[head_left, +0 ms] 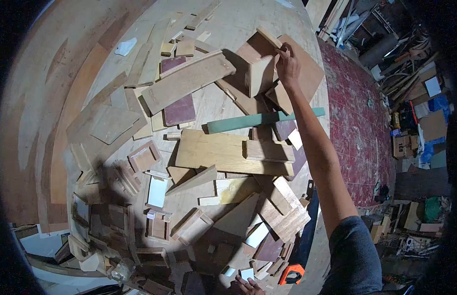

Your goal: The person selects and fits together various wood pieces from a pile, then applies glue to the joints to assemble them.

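My right hand reaches to the far side of the table, its fingers closed on the end of a pale wooden strip. Below that strip stands an upright light wood piece, with a flat brown board behind the hand. A long green strip lies across the scraps and passes under my right forearm. At the bottom edge, my left hand shows only in part, fingers apart, close beside a small white-faced offcut.
Wood scraps cover the table, among them a wide yellowish board, a grey-brown plank and small box-like pieces. An orange saw handle lies near my left hand. Beyond the table are a red floor and piled clutter.
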Demonstrator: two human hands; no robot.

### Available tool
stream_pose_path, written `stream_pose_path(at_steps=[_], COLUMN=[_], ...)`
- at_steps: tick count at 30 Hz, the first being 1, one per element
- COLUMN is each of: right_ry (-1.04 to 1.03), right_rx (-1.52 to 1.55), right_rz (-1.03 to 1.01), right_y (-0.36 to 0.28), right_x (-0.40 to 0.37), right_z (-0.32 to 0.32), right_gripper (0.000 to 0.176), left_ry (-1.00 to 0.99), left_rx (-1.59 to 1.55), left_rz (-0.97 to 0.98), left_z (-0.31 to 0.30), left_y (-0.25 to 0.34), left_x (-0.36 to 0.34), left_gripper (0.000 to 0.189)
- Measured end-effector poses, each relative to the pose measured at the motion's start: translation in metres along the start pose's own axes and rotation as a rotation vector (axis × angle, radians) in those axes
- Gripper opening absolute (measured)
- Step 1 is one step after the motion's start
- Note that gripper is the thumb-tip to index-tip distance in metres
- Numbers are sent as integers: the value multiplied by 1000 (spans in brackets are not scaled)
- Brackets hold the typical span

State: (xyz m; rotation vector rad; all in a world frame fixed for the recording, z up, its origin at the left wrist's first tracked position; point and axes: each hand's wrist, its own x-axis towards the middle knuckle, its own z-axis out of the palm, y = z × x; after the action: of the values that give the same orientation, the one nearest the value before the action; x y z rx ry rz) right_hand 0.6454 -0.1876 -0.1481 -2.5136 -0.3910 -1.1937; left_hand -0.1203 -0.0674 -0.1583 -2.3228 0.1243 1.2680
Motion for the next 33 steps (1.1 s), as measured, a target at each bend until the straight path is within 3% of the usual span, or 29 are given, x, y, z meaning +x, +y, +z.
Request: stream_pose_path(at_steps=[1, 2, 4, 6, 8, 11, 13, 19, 22, 23, 24, 25, 26, 27, 28, 29, 30, 31, 32, 33], right_ry=[60, 152, 150, 153, 157, 76, 89, -282, -376, -398, -417, -431, -432, -432, -448, -424, -427, -432, -430, -412], right_rx=[-12, 52, 69, 88, 159, 295, 299, 904, 998, 1048, 1027, 1011, 1048, 1082, 1110, 1101, 1109, 1119, 1095, 1099], right_rz=[-21, -104, -117, -135, -28, 104, 127, 624, 622, 639, 650, 652, 693, 737, 748, 825, 835, 841, 869, 884], right_y=[0, 1, 10, 5, -5, -18, -32, -78, -107, -117, -130, -144, -155, -167, -178, -196, -208, -219, -231, -244], right_x=[5, 13, 25, 37, 38, 39, 34, 8, -15, -25, -34, -39, -48, -61, -72, -82, -95, -107, -119, -129], right_z=[-4, -12, -16, -27, -42, -76, -101, -201, -272, -299, -330, -359, -388, -417, -445, -473, -499, -522, -544, -565], right_gripper=[27, 30, 31, 33, 22, 33, 27, 18, 17, 11, 10, 10, 9, 9, 9, 9, 12, 15, 15, 15], left_ry=[-117, -114, 15, 19, 14, 4, -3, -24, 242, 161, 91, 406, 697, 247, 556, 487, 246, 371, 157, 252], left_rx=[-498, -497, -551, -568, -597, -637, -664, -713, -796, -1021, -959, -1053, -976, -1622, -671, -984, -995, -923, -1056, -1106], left_rz=[101, 103, 123, 130, 140, 160, 176, 235, 346, 332, 510, 376, 467, 203, 331, 367, 425, 346, 417, 471], left_z=[-10, -22, -42, -41, -40, -38, -36, -18, 1, 56, 135, 103, 71, 27, 71, 42, 4, 18, -14, -5], left_y=[-10, -21, -41, -43, -43, -43, -43, -37, -37, 3, 58, 30, -10, -28, -3, -33, -68, -60, -95, -100], left_x=[0, -2, -6, -6, -5, -5, -6, -4, -6, 14, 46, 29, 17, 5, 32, 4, -8, -3, -17, -10], left_gripper=[83, 83, 79, 81, 84, 88, 91, 100, 81, 62, 48, 43, 60, 67, 74, 78, 82, 72, 50, 34])
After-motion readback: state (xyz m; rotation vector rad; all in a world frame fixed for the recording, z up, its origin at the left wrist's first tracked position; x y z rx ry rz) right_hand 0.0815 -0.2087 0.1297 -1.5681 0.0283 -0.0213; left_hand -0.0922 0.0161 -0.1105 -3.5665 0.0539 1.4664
